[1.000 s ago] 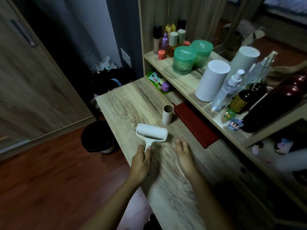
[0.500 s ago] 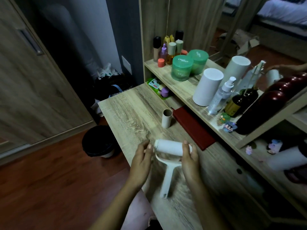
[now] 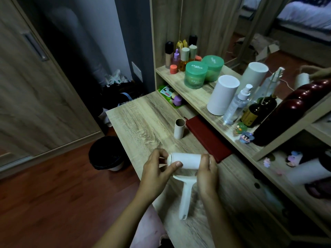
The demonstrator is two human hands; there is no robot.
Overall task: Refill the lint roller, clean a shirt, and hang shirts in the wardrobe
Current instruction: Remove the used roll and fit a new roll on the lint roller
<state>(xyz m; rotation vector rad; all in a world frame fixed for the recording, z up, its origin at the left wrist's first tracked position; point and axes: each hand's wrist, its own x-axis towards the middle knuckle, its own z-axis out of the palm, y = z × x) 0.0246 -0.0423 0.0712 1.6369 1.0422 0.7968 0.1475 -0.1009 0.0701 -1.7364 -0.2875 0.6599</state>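
Over the near edge of the surface (image 3: 143, 122), both hands hold the roller (image 3: 184, 162) with its roll lying left to right and its handle pointing toward the person. Left hand (image 3: 155, 169) pinches the roll's left end; right hand (image 3: 206, 172) wraps its right end. An empty core (image 3: 179, 128) stands farther off.

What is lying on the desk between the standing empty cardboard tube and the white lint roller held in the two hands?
Nothing: in the head view, only bare wooden desk separates the empty cardboard tube from the white lint roller.
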